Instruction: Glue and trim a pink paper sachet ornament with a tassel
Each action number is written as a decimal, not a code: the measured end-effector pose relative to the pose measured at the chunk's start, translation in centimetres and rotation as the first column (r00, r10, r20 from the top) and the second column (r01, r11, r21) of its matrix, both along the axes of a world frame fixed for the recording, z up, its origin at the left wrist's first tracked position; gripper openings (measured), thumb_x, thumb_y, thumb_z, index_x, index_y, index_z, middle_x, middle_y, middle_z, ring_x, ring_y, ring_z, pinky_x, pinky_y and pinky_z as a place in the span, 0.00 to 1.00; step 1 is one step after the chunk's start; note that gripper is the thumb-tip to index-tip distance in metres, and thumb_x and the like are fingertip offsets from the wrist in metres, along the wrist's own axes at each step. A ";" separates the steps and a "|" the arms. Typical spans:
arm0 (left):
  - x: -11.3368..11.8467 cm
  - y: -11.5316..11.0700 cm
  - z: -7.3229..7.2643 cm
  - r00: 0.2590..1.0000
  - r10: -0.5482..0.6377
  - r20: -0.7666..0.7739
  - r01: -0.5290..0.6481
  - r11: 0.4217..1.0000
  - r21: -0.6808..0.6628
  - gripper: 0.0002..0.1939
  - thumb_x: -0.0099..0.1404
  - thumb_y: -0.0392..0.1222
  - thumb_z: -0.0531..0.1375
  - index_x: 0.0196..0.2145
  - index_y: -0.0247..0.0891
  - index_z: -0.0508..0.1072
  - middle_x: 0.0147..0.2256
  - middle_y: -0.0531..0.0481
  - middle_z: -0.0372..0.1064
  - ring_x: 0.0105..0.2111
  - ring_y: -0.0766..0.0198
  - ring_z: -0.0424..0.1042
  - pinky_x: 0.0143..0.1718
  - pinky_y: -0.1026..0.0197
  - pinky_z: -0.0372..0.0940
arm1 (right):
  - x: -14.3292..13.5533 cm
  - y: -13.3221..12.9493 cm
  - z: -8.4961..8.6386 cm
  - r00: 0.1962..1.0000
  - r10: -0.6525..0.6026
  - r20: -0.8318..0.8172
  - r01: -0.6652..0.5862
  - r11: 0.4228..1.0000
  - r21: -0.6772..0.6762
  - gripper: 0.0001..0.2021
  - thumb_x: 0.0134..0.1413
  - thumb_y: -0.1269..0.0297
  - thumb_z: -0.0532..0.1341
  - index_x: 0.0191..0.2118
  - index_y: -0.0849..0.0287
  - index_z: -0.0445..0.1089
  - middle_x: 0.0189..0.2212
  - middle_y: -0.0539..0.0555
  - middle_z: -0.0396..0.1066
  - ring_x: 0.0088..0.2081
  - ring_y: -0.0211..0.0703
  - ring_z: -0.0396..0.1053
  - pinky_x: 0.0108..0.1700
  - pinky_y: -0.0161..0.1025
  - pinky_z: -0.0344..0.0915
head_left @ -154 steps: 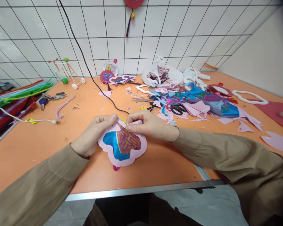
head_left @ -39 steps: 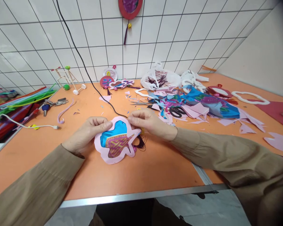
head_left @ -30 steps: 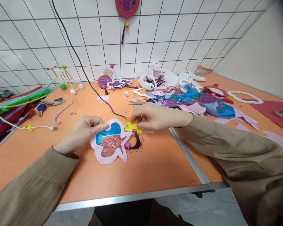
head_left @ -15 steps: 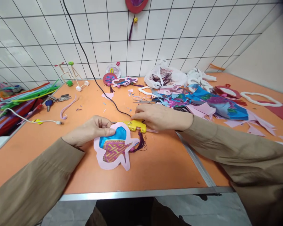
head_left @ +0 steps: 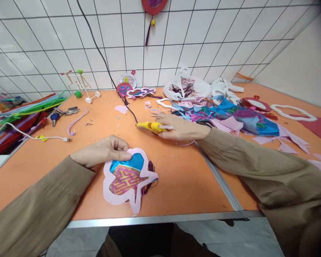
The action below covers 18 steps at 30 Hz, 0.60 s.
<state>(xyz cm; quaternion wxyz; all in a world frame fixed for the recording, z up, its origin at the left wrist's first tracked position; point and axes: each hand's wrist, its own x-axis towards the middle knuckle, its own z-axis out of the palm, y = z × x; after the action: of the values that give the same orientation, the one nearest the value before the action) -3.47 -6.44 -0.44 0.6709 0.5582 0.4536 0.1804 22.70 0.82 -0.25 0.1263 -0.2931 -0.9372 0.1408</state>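
Between the thumb and fingers of my left hand (head_left: pixel 105 150) is the top edge of a pink-bordered fabric ornament (head_left: pixel 127 178), blue above with a purple and gold pattern below. A dark purple tassel (head_left: pixel 151 169) shows at its right side, partly hidden behind it. My right hand (head_left: pixel 180 127) is closed round a yellow hot glue gun (head_left: pixel 149 126), farther back over the table and apart from the ornament. A clear glue stick (head_left: pixel 166 127) juts from the gun's end, and a black cord (head_left: pixel 104 59) runs from it up past the tiled wall.
Scissors and a heap of fabric scraps (head_left: pixel 238 114) lie beyond my right hand, near a white plastic bag (head_left: pixel 186 87). Keys (head_left: pixel 65 113), a white cable (head_left: pixel 34 136) and coloured pipe cleaners (head_left: pixel 29 110) are at left. A metal edge (head_left: pixel 139 220) borders the orange table (head_left: pixel 182 189).
The glue gun, in my right hand, has moved up and away from the ornament and turned. My left hand has brought the ornament slightly down towards the table's front edge.
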 end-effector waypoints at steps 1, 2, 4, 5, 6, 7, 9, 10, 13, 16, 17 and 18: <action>0.1 0.0 0.0 0.999 0.038 0.015 -0.038 0.999 -0.018 0.13 0.52 0.43 0.70 0.20 0.33 0.74 0.18 0.52 0.67 0.17 0.72 0.62 0.18 0.70 0.59 | 0.0 0.0 -0.1 0.996 -0.028 -0.085 0.020 0.995 -0.102 0.05 0.51 0.67 0.56 0.30 0.61 0.68 0.31 0.54 0.64 0.32 0.41 0.61 0.36 0.40 0.58; 0.2 0.0 0.0 0.996 0.079 0.035 -0.078 0.996 -0.039 0.13 0.52 0.44 0.70 0.20 0.33 0.74 0.18 0.52 0.67 0.17 0.72 0.62 0.18 0.70 0.59 | 0.1 0.0 -0.2 0.981 -0.085 -0.174 0.042 0.970 -0.239 0.05 0.50 0.66 0.57 0.31 0.61 0.68 0.29 0.54 0.65 0.30 0.40 0.62 0.33 0.39 0.59; 0.4 -0.1 0.0 0.984 0.155 0.085 -0.147 0.985 -0.092 0.14 0.51 0.45 0.70 0.19 0.32 0.74 0.17 0.52 0.67 0.16 0.72 0.62 0.18 0.70 0.59 | 0.2 -0.1 -0.5 0.917 -0.246 -0.315 0.037 0.837 -0.545 0.08 0.48 0.62 0.59 0.34 0.60 0.69 0.26 0.52 0.66 0.25 0.39 0.63 0.26 0.37 0.60; 0.5 -0.1 0.0 0.977 0.186 0.106 -0.174 0.978 -0.119 0.15 0.52 0.46 0.70 0.19 0.32 0.74 0.17 0.52 0.67 0.16 0.72 0.62 0.18 0.70 0.59 | 0.2 -0.1 -0.6 0.878 -0.322 -0.355 0.009 0.752 -0.659 0.10 0.47 0.61 0.60 0.35 0.60 0.69 0.24 0.51 0.66 0.22 0.39 0.62 0.22 0.36 0.59; 0.5 -0.1 0.0 0.970 0.211 0.119 -0.194 0.971 -0.143 0.16 0.52 0.46 0.70 0.19 0.31 0.74 0.17 0.51 0.67 0.16 0.72 0.63 0.18 0.70 0.59 | 0.2 -0.1 -0.7 0.842 -0.381 -0.383 -0.023 0.683 -0.730 0.11 0.45 0.61 0.61 0.35 0.60 0.70 0.22 0.51 0.66 0.20 0.38 0.61 0.20 0.36 0.58; 0.6 -0.1 0.0 0.965 0.229 0.129 -0.207 0.965 -0.161 0.16 0.53 0.47 0.70 0.19 0.31 0.74 0.17 0.51 0.68 0.16 0.72 0.63 0.18 0.70 0.59 | 0.2 -0.1 -0.8 0.810 -0.420 -0.410 -0.055 0.642 -0.765 0.11 0.43 0.62 0.61 0.34 0.61 0.70 0.21 0.51 0.67 0.19 0.38 0.61 0.19 0.36 0.57; 0.6 -0.2 0.0 0.959 0.244 0.146 -0.217 0.960 -0.178 0.16 0.53 0.47 0.69 0.19 0.31 0.73 0.17 0.51 0.68 0.16 0.72 0.64 0.18 0.70 0.59 | 0.2 0.1 -0.9 0.736 -0.445 -0.510 -0.120 0.655 -0.746 0.11 0.38 0.65 0.61 0.33 0.61 0.71 0.24 0.53 0.69 0.21 0.38 0.63 0.20 0.35 0.60; 0.6 -0.2 0.0 0.958 0.244 0.154 -0.215 0.960 -0.181 0.17 0.53 0.47 0.69 0.19 0.31 0.73 0.17 0.51 0.68 0.16 0.72 0.64 0.18 0.70 0.58 | 0.2 0.4 -1.0 0.691 -0.444 -0.570 -0.147 0.686 -0.712 0.11 0.36 0.67 0.61 0.32 0.60 0.71 0.27 0.53 0.70 0.23 0.38 0.64 0.22 0.35 0.61; 0.6 -0.2 0.1 0.953 0.241 0.182 -0.209 0.961 -0.180 0.17 0.54 0.46 0.69 0.18 0.31 0.72 0.16 0.52 0.66 0.16 0.73 0.62 0.18 0.71 0.57 | 0.4 1.2 -1.2 0.578 -0.434 -0.691 -0.159 0.770 -0.618 0.14 0.32 0.70 0.61 0.33 0.58 0.70 0.32 0.51 0.71 0.29 0.38 0.65 0.28 0.35 0.64; 0.7 -0.3 0.1 0.946 0.274 0.173 -0.242 0.952 -0.187 0.17 0.54 0.46 0.69 0.18 0.31 0.71 0.16 0.52 0.66 0.16 0.73 0.62 0.19 0.70 0.58 | 0.9 1.9 -1.3 0.539 -0.457 -0.708 -0.092 0.803 -0.589 0.12 0.33 0.72 0.60 0.31 0.57 0.69 0.29 0.50 0.70 0.30 0.38 0.64 0.28 0.35 0.60; 0.7 -0.3 0.2 0.945 0.283 0.167 -0.250 0.949 -0.190 0.17 0.54 0.46 0.69 0.18 0.31 0.71 0.16 0.52 0.65 0.16 0.72 0.62 0.18 0.70 0.58 | 1.1 2.0 -1.2 0.527 -0.458 -0.716 -0.083 0.811 -0.580 0.10 0.34 0.72 0.59 0.29 0.56 0.68 0.28 0.50 0.69 0.30 0.38 0.63 0.28 0.35 0.59; 0.7 -0.3 0.2 0.943 0.289 0.163 -0.257 0.947 -0.192 0.17 0.54 0.45 0.69 0.18 0.31 0.71 0.16 0.52 0.66 0.16 0.72 0.62 0.18 0.70 0.58 | 1.3 2.1 -1.0 0.517 -0.448 -0.730 -0.088 0.820 -0.566 0.08 0.36 0.71 0.59 0.28 0.56 0.68 0.28 0.50 0.69 0.30 0.38 0.62 0.28 0.35 0.58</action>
<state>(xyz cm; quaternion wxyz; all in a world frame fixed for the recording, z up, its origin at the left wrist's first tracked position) -2.74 -6.71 -0.27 0.7241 0.4115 0.4743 0.2852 24.00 2.88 -1.24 0.4868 -0.3119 -0.6411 0.5047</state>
